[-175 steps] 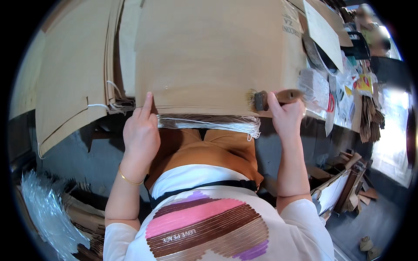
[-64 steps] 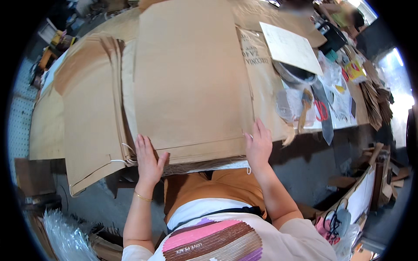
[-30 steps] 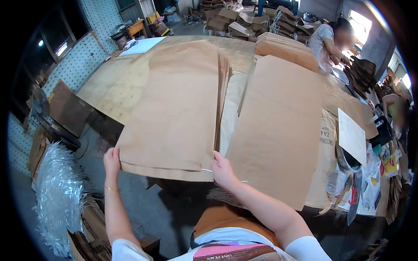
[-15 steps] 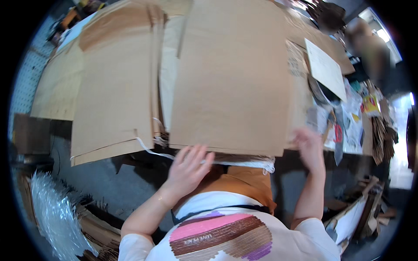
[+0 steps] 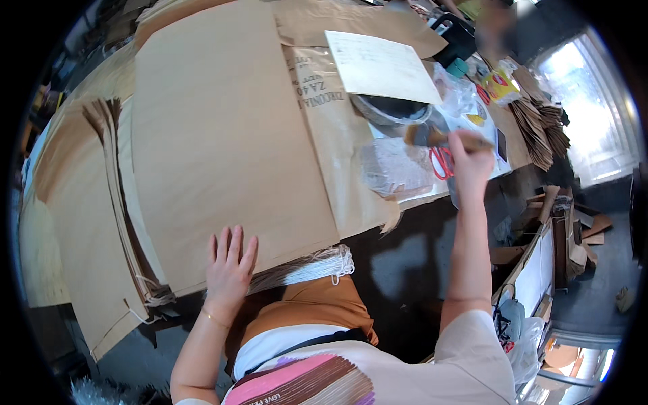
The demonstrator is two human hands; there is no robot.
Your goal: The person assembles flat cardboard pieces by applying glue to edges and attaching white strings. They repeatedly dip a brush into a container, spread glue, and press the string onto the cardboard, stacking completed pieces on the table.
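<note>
Left hand (image 5: pixel 228 266) open, flat on brown paper stack (image 5: pixel 223 142). Right hand (image 5: pixel 469 162) grips brush (image 5: pixel 442 138), well right of stack, handle pointing right.

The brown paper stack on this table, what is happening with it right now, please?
A person stands at the table edge. The left hand lies flat, fingers spread, on the near edge of the top sheet of the brown paper stack, with white string handles sticking out beneath it. The right hand is raised to the right and holds a brush by its wooden handle, close to a dark bowl and red scissors.
</note>
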